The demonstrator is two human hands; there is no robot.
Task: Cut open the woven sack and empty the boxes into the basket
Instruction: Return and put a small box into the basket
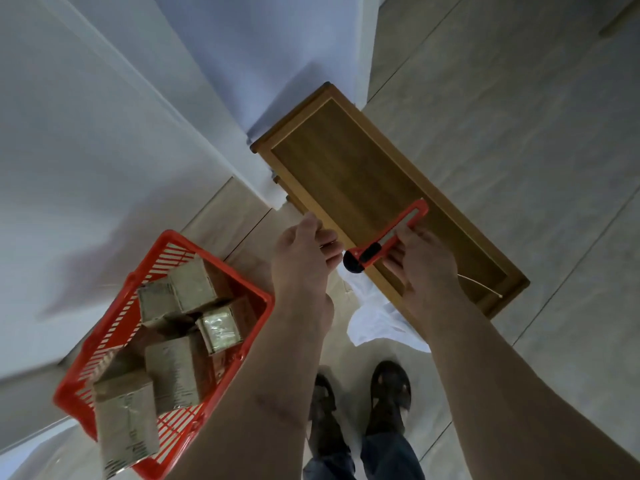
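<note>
My right hand (424,259) grips an orange utility knife (389,237) over the near end of a wooden bench (346,174). Its black end points toward my left hand (301,254), whose fingers hang relaxed close to that end and hold nothing. A red plastic basket (162,251) stands on the floor at lower left with several brown cardboard boxes (176,365) inside. The white woven sack (372,317) lies crumpled on the floor beneath my hands, partly hidden by my arms and the bench.
White walls and a white panel fill the left and top. The tiled floor (519,98) spreads to the right. My two feet in dark shoes (389,386) stand below the sack. A thin cord (481,286) lies on the bench's near end.
</note>
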